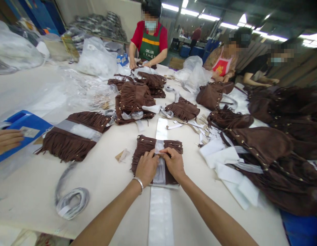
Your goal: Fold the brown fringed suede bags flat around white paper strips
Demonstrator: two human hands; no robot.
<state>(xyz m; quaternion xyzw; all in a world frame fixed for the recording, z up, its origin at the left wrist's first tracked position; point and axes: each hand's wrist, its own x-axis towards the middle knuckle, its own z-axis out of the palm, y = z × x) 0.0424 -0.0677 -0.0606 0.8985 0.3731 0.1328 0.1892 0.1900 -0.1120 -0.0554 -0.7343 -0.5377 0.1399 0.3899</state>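
Note:
A brown fringed bag (145,146) lies on the white table (107,177) right in front of me. A clear plastic strip (160,208) runs lengthwise over it, from the table's near edge to beyond the bag. My left hand (147,167), a bracelet on its wrist, rests on the bag with fingers curled and pinching the strip. My right hand (174,162) sits beside it, fingers also pinched on the strip at the bag's middle. The two hands touch at the fingertips.
Another banded fringed bag (73,136) lies to the left, several more (135,99) behind. Brown bags pile up (276,157) at right with white paper sheets (232,177). A coil of strip (71,201) lies near left. Someone's hand (6,140) rests on a blue folder (22,131). Three people work across the table.

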